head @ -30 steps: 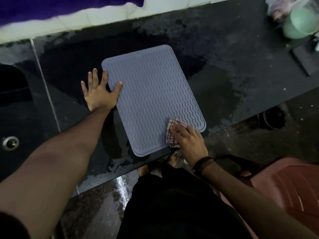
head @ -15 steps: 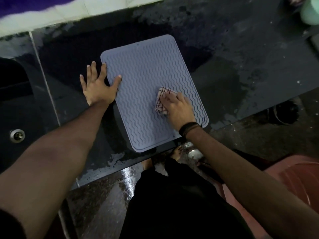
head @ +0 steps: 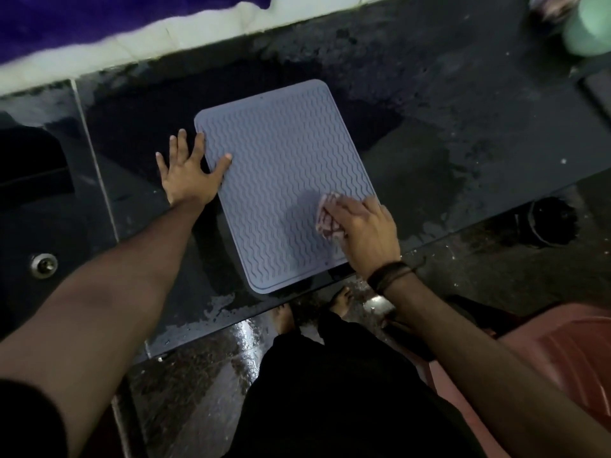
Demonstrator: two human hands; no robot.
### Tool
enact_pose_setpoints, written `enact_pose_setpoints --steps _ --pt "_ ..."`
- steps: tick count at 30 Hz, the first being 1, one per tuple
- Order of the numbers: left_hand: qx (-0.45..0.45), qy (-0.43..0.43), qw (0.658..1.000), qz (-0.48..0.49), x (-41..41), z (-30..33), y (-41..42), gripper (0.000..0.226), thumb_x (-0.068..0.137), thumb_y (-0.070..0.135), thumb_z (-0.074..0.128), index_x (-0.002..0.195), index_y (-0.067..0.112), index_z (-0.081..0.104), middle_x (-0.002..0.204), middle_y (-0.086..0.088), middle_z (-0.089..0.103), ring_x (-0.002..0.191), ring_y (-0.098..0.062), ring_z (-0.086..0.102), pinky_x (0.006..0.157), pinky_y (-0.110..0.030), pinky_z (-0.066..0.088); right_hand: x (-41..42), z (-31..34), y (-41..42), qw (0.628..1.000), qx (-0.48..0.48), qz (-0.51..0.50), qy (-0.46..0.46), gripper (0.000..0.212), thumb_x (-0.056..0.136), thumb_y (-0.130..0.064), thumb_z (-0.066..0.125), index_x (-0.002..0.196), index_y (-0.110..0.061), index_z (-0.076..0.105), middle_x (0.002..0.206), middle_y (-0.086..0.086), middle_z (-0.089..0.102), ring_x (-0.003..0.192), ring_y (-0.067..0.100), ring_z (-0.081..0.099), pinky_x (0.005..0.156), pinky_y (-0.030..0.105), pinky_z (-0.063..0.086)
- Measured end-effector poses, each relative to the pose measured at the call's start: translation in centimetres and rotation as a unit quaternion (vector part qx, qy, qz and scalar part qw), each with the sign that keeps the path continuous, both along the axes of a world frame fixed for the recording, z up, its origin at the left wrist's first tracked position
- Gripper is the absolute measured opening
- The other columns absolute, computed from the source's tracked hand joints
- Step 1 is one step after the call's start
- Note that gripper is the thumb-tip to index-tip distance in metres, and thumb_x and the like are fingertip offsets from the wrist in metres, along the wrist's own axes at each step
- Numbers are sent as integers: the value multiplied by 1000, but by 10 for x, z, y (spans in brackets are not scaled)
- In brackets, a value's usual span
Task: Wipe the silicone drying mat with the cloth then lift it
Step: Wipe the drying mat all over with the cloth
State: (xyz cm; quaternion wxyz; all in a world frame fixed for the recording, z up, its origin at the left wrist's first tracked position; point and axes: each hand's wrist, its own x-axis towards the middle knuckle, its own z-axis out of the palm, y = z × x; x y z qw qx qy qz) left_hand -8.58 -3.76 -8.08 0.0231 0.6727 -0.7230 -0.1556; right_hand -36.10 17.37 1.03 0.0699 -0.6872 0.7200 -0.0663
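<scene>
Dark, wet stone countertop (head: 446, 180) carries a grey silicone drying mat (head: 281, 180) lying flat near its front edge. A person's right hand (head: 363, 229), fingers closed over a crumpled checked cloth (head: 327, 219), presses it onto the mat's near right part. Beside it, the left hand (head: 190, 176) lies flat with fingers spread, thumb on the mat's left edge.

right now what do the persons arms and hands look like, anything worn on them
Both forearms are bare. The right hand has a dark band of thin cords around its wrist. The left hand wears nothing; a dark sleeve edge shows near that arm's upper end. No rings are visible.
</scene>
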Motion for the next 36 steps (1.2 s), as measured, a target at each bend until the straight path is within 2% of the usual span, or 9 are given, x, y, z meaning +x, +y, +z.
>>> enact_pose_setpoints --steps 6,11,13,18,20,23,27,30,36 --pt "2 -40 999 -17 10 9 -1 95 91 85 28 164 24 17 172 -12 8 159 -25 -1 126 -50 -8 15 -29 -39 993 116 21 28 51 86 -16 57 136 -21 50 146 2 43 126 31 37 99 44 34" --pt "-86 -23 992 -94 -36 22 21 69 106 48 42 163 14 22 170 -17 17 157 -33 14 127 -54 8 7 -41 -27 995 90 31 27 53 82 -15 59 134 -23 52 144 1 44 122 30 39 97 44 37" --pt "-51 15 991 -124 -71 23 34 67 107 49 41 162 16 25 169 -13 21 156 -32 19 126 -51 15 9 -38 -32 994 98 35 27 53 81 -15 57 133 -23 52 141 2 46 121 30 40 95 44 38" --pt "91 -10 992 -81 -106 14 39 74 105 61 33 165 22 11 173 -5 -3 159 -24 -4 128 -48 -1 -1 -38 -4 992 110 52 31 57 79 -27 69 133 -24 52 139 2 47 120 29 42 96 45 40" --pt "99 -4 992 -77 -105 13 35 74 105 60 35 165 24 11 173 -4 -4 159 -23 -5 128 -49 -1 -7 -38 23 993 101 59 26 53 78 -18 63 130 -23 56 136 2 52 117 29 46 92 44 43" --pt "88 3 994 -62 -111 6 42 71 106 56 31 165 26 6 173 -4 -8 159 -23 -10 127 -50 -6 -15 -32 45 990 105 84 38 53 72 -12 60 124 -23 61 128 2 59 108 28 53 86 40 45" --pt "28 12 998 -52 -111 -7 57 66 109 53 25 165 26 5 173 -3 -6 159 -21 -10 126 -48 -11 -15 -14 6 994 88 68 -8 39 76 -25 65 115 -25 64 117 -2 64 103 24 53 85 37 43" --pt "-4 15 998 -54 -109 -11 59 64 109 49 27 165 25 8 173 -4 -1 159 -22 -6 127 -48 -9 -2 -8 -53 997 37 53 -43 42 81 -16 61 122 -21 60 129 1 59 115 27 49 91 42 43" --pt "-23 1 999 -45 -111 -13 61 62 110 46 27 165 25 9 173 -4 0 159 -21 -3 128 -48 -5 15 -40 -98 994 84 73 -14 48 90 -14 51 138 -20 50 147 1 43 132 27 35 104 42 34"
